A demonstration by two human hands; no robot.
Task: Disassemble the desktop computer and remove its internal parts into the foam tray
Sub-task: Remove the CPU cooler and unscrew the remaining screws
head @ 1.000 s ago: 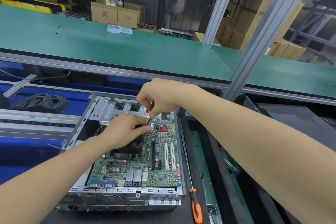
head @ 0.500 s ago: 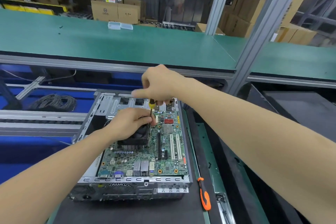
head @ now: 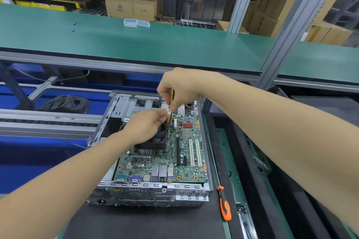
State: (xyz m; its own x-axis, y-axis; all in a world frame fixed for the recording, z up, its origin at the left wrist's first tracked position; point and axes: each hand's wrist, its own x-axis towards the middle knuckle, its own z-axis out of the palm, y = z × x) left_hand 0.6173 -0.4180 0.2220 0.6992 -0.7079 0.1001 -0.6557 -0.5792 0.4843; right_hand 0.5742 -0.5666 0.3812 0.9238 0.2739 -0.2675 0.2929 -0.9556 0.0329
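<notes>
Rising a little above the left hand (head: pixel 147 126), the right hand (head: pixel 180 87) now pinches the yellow-handled screwdriver (head: pixel 171 96) higher than a second ago, when its fingers sat almost against the left knuckles. The shaft runs straight down beside the left fingertips to the far corner of the cooler fan (head: pixel 155 141). The left hand stays curled over the fan's top, gripping it steady. That lift suggests a corner screw is backing out, though the tip is hidden. The fan is still seated on the motherboard (head: pixel 186 161) inside the computer case (head: pixel 147 194) beneath both hands. The foam tray (head: pixel 239 141) lies under the right forearm, and the fan has not yet been moved to it.
</notes>
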